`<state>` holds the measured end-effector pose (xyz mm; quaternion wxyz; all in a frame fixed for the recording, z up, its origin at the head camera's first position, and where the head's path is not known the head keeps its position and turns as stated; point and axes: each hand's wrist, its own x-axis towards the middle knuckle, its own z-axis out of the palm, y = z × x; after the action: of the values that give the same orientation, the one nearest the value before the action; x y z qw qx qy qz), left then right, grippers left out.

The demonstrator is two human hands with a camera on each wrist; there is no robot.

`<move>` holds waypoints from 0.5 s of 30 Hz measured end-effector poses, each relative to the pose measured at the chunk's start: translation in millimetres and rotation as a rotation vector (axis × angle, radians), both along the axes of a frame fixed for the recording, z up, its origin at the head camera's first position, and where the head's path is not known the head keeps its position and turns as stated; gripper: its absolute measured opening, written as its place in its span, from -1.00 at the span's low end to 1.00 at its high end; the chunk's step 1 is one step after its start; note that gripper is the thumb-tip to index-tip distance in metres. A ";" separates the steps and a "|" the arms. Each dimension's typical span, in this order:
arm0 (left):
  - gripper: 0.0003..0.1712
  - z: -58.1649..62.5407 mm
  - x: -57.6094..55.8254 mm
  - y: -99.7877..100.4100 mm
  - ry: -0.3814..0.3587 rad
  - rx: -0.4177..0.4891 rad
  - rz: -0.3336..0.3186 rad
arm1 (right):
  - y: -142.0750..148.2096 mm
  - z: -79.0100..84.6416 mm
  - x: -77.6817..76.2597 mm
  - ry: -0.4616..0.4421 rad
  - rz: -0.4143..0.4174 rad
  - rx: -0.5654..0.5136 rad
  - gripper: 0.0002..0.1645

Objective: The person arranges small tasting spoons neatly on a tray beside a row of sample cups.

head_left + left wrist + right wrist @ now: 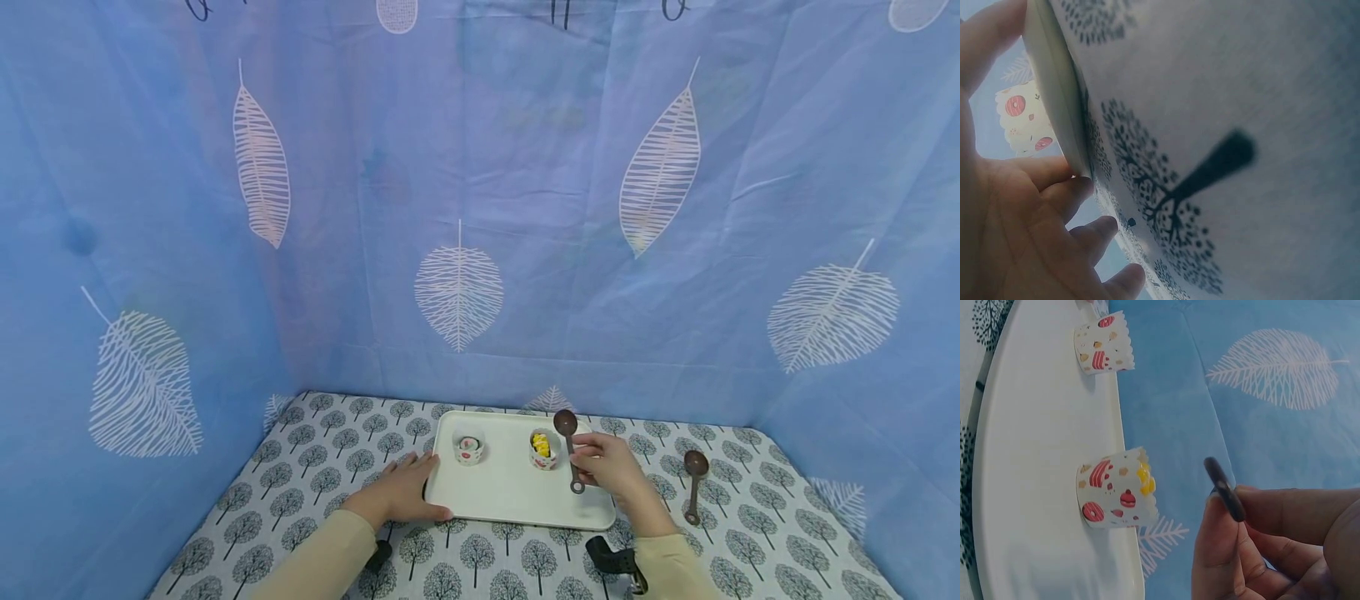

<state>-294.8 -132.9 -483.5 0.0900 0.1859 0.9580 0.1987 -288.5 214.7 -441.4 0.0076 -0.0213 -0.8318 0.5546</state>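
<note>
My right hand (607, 465) pinches the handle of a brown measuring spoon (566, 422) between thumb and fingertips, above the right side of a white tray (510, 507). In the right wrist view, the spoon's handle (1225, 490) appears nearly end-on. Just left of the spoon stands a patterned paper cup (1110, 494) containing yellow pieces (540, 444). Another such cup (469, 457), with something whitish inside, stands on the tray's left part. My left hand (401, 492) rests spread at the tray's near left corner, thumb along the front edge and fingers by the left side.
A second brown spoon (694, 475) lies on the tree-print cloth (477, 557), right of the tray. Blue curtains (525, 292) with white leaf prints hang behind and at both sides. Black straps (611, 560) show at the wrists.
</note>
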 end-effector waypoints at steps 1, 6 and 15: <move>0.22 0.1 0.1 0.1 0.000 0.001 0.000 | -1.0 -0.2 -0.3 -0.003 0.003 -0.002 -0.57; 0.23 0.6 -0.7 1.0 -0.007 -0.002 0.003 | -5.9 0.3 -0.7 -0.003 0.007 -0.025 -0.56; 0.23 -0.1 -0.5 0.9 -0.004 0.007 0.003 | -17.0 3.0 -0.9 0.002 0.027 -0.062 -0.58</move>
<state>-295.4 -132.0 -483.5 0.0909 0.1846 0.9574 0.2027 -289.4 197.7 -438.4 0.0003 -0.0099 -0.8145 0.5801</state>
